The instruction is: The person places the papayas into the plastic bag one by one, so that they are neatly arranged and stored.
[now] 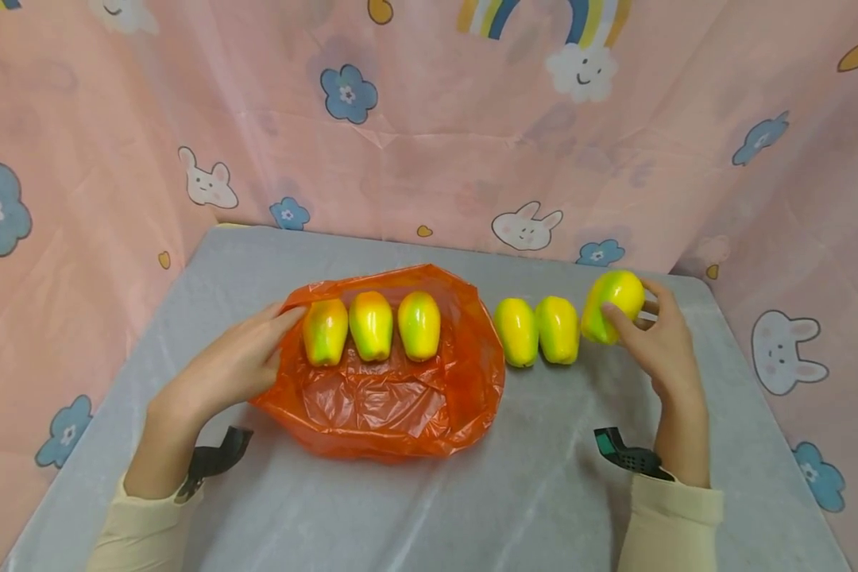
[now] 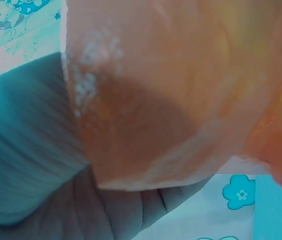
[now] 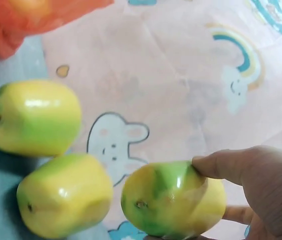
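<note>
Your right hand [image 1: 660, 340] is gripping a yellow-green fruit [image 1: 620, 294].
You're holding it beside two others [image 1: 558, 332]; your left hand [image 1: 239, 364] is pinching the orange bag [image 1: 481, 385], three fruits [image 1: 371, 326] lying inside.

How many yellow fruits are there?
6: three fruits in the orange bag, two fruits on the table beside it, one fruit in the right hand. Bag folds might hide more.

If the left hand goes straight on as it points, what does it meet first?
Probably the leftmost fruit in the orange bag, whose edge the left hand holds; how high the hand sits is unclear, so it might pass over.
</note>
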The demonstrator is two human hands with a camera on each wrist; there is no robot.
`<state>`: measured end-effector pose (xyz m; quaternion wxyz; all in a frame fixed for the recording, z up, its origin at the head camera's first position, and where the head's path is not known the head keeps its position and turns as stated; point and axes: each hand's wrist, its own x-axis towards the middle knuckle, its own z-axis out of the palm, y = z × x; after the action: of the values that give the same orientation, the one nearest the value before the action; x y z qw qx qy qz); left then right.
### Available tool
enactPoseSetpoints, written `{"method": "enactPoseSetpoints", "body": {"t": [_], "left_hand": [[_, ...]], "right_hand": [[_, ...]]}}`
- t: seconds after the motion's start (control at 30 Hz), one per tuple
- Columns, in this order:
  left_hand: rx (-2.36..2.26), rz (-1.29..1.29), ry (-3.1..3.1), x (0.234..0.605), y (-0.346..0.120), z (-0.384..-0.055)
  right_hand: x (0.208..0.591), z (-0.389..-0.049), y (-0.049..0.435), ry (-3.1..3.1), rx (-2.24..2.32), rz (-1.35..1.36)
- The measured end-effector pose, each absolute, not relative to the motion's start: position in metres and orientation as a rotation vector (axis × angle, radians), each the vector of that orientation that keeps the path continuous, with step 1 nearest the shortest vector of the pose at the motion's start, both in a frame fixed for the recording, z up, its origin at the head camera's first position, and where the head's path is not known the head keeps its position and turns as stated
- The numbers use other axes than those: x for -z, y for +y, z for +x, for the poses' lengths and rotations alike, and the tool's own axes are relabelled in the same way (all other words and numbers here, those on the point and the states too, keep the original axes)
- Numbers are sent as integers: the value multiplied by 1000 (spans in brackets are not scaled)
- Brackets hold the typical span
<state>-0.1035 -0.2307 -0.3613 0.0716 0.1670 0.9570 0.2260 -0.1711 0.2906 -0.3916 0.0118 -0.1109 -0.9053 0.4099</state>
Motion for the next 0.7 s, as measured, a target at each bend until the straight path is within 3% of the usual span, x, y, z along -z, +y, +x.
{"method": "enactPoseSetpoints", "body": {"t": [0.7], "left_hand": [[-689,481,2874,359,-235,-103]], "right_hand": [[365,-156,247,-2735,-1411,-107]]}}
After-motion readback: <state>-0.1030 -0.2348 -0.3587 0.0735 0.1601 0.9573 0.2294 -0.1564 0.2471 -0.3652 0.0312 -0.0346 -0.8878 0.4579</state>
